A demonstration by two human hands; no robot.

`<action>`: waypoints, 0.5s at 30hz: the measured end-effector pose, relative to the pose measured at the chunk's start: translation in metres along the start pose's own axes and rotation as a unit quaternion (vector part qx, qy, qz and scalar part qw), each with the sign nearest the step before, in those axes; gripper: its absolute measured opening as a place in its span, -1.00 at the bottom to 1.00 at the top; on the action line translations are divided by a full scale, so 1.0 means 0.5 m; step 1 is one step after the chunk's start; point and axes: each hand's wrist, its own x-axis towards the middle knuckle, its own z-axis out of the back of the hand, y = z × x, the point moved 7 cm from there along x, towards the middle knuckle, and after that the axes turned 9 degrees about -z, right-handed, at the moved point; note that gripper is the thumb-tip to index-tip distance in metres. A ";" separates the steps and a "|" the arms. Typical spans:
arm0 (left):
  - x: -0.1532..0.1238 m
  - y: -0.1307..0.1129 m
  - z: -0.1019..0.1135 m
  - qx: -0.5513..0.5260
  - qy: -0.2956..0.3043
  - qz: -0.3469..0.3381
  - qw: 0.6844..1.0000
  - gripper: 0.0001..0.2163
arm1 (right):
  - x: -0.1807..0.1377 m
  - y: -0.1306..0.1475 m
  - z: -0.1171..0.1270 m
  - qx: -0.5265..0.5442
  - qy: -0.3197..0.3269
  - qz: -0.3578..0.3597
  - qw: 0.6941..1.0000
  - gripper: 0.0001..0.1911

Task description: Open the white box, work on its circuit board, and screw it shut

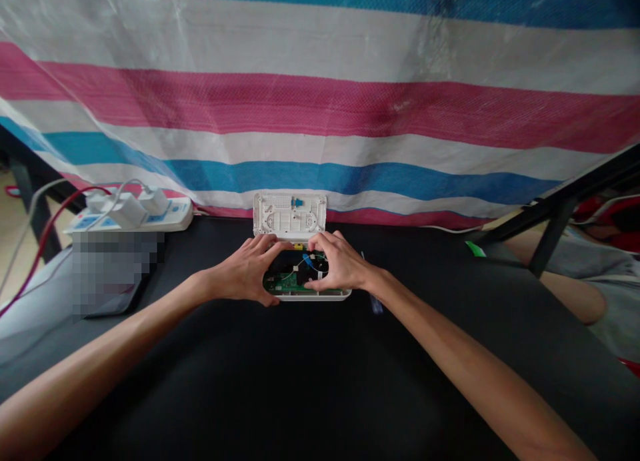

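Note:
A small white device case [310,294] lies open on the black table [310,381], showing a green circuit board [283,282] with thin blue and white wires. Its white lid [289,216] lies just behind it, inner side up. My left hand [247,273] rests on the case's left side, fingers curled over its edge. My right hand [337,264] covers the right side, with thumb and fingers pinched around a small blue part and wires inside the case.
A white power strip [131,216] with plugs and red and white cables sits at the back left. A blurred flat object [113,274] lies in front of it. A striped tarp [320,114] hangs behind. Another person's arm [570,294] rests at the right, past a black bar [560,208].

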 end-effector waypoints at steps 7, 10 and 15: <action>0.001 0.001 0.004 -0.007 -0.006 -0.007 1.000 -0.14 | 0.011 0.018 0.004 -0.084 0.018 0.038 0.996 -0.37; 0.001 0.004 0.002 -0.005 -0.010 -0.008 1.000 -0.20 | 0.014 0.020 0.002 -0.109 0.018 0.050 0.993 -0.36; -0.002 0.009 -0.005 0.025 -0.011 -0.008 1.000 -0.15 | 0.006 0.014 0.003 -0.101 0.007 0.035 0.994 -0.36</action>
